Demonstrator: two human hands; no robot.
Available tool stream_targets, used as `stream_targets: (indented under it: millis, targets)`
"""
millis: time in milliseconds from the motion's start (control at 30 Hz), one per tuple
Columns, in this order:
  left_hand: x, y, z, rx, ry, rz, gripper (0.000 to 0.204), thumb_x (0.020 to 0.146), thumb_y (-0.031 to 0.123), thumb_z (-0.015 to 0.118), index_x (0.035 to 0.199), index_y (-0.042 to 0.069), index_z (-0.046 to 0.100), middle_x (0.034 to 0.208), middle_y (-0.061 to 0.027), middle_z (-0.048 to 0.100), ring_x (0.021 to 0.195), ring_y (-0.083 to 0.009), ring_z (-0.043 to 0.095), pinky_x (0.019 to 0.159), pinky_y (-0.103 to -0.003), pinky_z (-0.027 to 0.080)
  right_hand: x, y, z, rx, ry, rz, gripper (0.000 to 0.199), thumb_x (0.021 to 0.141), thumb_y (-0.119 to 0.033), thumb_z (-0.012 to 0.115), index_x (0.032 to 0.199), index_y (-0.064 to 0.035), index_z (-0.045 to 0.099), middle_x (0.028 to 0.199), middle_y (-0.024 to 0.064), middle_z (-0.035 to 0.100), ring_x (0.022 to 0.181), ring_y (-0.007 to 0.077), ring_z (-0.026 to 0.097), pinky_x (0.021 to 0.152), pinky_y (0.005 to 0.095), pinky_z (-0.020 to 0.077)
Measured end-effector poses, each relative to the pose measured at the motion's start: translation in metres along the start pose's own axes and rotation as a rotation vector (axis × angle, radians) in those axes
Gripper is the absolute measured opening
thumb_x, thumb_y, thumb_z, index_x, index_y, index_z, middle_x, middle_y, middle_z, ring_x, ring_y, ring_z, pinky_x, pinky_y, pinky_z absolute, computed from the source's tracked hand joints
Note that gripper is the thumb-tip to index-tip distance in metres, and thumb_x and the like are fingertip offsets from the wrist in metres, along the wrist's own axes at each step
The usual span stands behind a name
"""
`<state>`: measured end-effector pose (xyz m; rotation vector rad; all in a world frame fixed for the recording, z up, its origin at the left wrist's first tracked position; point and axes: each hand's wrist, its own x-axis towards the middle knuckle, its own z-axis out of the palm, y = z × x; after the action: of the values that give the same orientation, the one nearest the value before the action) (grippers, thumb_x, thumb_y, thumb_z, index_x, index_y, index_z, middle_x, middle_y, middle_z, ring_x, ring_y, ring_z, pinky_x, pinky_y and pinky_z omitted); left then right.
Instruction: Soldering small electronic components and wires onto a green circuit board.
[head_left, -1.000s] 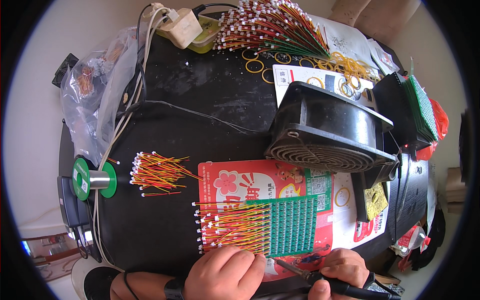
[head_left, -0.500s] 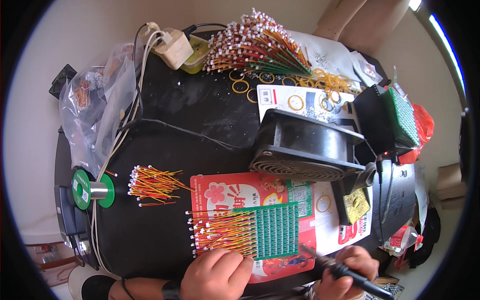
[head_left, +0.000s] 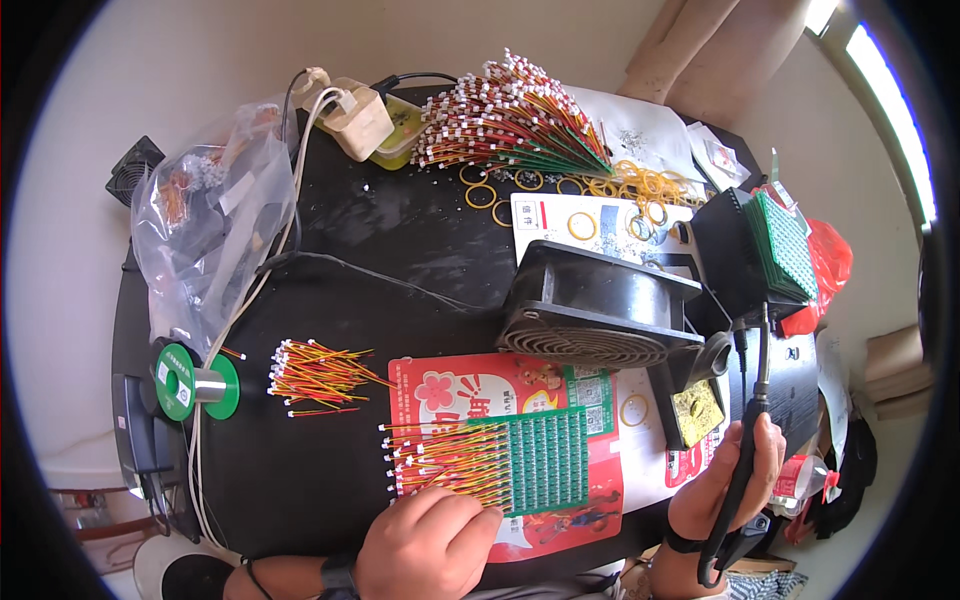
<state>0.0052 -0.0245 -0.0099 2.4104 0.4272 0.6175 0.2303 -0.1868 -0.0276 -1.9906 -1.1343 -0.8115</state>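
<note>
My left hand [head_left: 428, 545] rests knuckles-up on the near edge of a green circuit board [head_left: 545, 460] with rows of red and yellow wires [head_left: 440, 462] running off its left side. The board lies on a red printed card [head_left: 470, 385]. My right hand [head_left: 728, 478] is lifted to the right and grips a black soldering iron [head_left: 750, 420], its tip pointing up toward the black iron stand [head_left: 700, 365]. A yellowish cleaning sponge [head_left: 697, 411] sits just left of that hand.
A black round-grille fan [head_left: 595, 310] stands behind the board. A loose wire bundle [head_left: 320, 377] and green solder spool [head_left: 195, 381] lie left. Further back are a big fanned wire bundle [head_left: 510, 125], yellow rubber bands [head_left: 640, 185], a white power adapter [head_left: 352, 117], a plastic bag [head_left: 205, 225] and stacked green boards [head_left: 785, 245].
My right hand has lifted the soldering iron from the board's lower right corner up and to the right, turning it upright. The left hand stays on the board. The view has shifted slightly.
</note>
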Motion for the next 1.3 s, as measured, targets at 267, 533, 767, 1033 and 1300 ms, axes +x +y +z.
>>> stream_targets:
  millis: [267,533,767,1033,1300]
  targets:
    - [0.016,-0.016,-0.017,0.155,0.010,0.003,0.027,0.069,0.008,0.082,0.094,0.002,0.073,0.097,-0.0113,0.065,0.084,-0.0301,0.065,0.073,-0.041,0.056,-0.016,-0.003,-0.009,0.188,-0.058,0.137,0.038,0.103,-0.014,0.052,0.136,0.0036,0.048,0.087,0.0176,0.063,0.071,0.0224,0.059,0.065,0.0336,0.0491]
    - [0.021,-0.014,-0.015,0.241,-0.361,-0.055,0.069,0.067,0.035,0.089,0.125,0.007,0.065,0.133,-0.0220,0.053,0.120,-0.0412,0.054,0.103,-0.054,0.043,-0.023,-0.029,0.000,0.434,-0.192,0.085,0.024,0.109,-0.021,0.040,0.131,-0.0104,0.041,0.114,0.0234,0.069,0.094,0.0281,0.068,0.071,0.0351,0.0523]
    - [0.021,-0.009,-0.020,0.241,-0.408,-0.072,0.074,0.064,0.037,0.090,0.126,0.007,0.065,0.128,-0.0191,0.052,0.112,-0.0380,0.054,0.097,-0.052,0.044,-0.022,-0.024,0.003,0.449,-0.339,0.040,0.044,0.089,-0.001,0.060,0.129,-0.0070,0.042,0.116,0.0304,0.066,0.085,0.0307,0.067,0.066,0.0357,0.0551]
    - [0.027,-0.002,-0.033,0.276,-0.523,-0.075,0.084,0.058,0.039,0.093,0.130,0.006,0.061,0.115,-0.0143,0.049,0.108,-0.0332,0.051,0.095,-0.048,0.040,-0.020,-0.029,-0.006,0.434,-0.407,0.068,0.042,0.097,-0.004,0.047,0.136,-0.0088,0.032,0.128,0.0303,0.061,0.102,0.0321,0.064,0.074,0.0389,0.0523]
    - [0.028,-0.005,-0.040,0.251,-0.533,-0.090,0.090,0.055,0.042,0.093,0.131,0.006,0.060,0.122,-0.0153,0.050,0.112,-0.0340,0.050,0.096,-0.048,0.039,-0.024,-0.027,0.000,0.470,-0.338,0.058,0.051,0.087,-0.001,0.060,0.133,-0.0091,0.041,0.121,0.0315,0.064,0.093,0.0318,0.066,0.067,0.0353,0.0550]
